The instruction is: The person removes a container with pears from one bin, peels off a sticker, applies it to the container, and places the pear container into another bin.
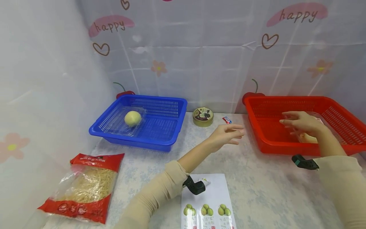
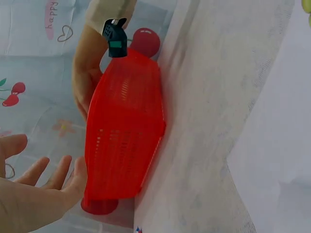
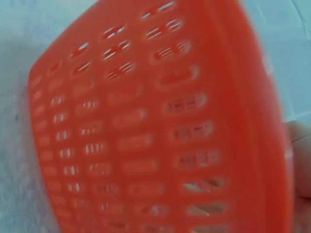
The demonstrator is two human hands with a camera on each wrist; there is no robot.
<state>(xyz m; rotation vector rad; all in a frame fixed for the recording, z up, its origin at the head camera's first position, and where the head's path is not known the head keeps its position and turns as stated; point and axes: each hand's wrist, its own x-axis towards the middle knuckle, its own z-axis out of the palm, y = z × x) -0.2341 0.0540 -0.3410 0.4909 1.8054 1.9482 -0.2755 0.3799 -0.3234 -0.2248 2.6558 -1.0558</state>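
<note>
My right hand point(image 1: 303, 122) hovers over the red basket point(image 1: 286, 145), its fingers loosely extended and holding nothing visible. Beneath it lies a clear plastic package point(image 1: 324, 122) with a pale, peach-coloured item point(image 1: 308, 138) partly hidden by the hand. In the right wrist view the basket's slotted side point(image 3: 131, 141) fills most of the picture, with a bit of the hand point(image 3: 301, 165) past the rim. My left hand point(image 1: 226, 136) is in the air left of that basket, fingers spread and relaxed, nothing in them; the left wrist view shows its palm point(image 2: 39, 199) beside the basket.
A blue basket point(image 1: 171, 142) holds a clear tray point(image 1: 121, 127) and a pale round item point(image 1: 132, 118). Between the baskets are a round tin point(image 1: 203, 117) and a small blue-red packet point(image 1: 227, 120). A pasta bag point(image 1: 88, 184) lies left; a fruit-printed sheet point(image 1: 211, 194) lies in front.
</note>
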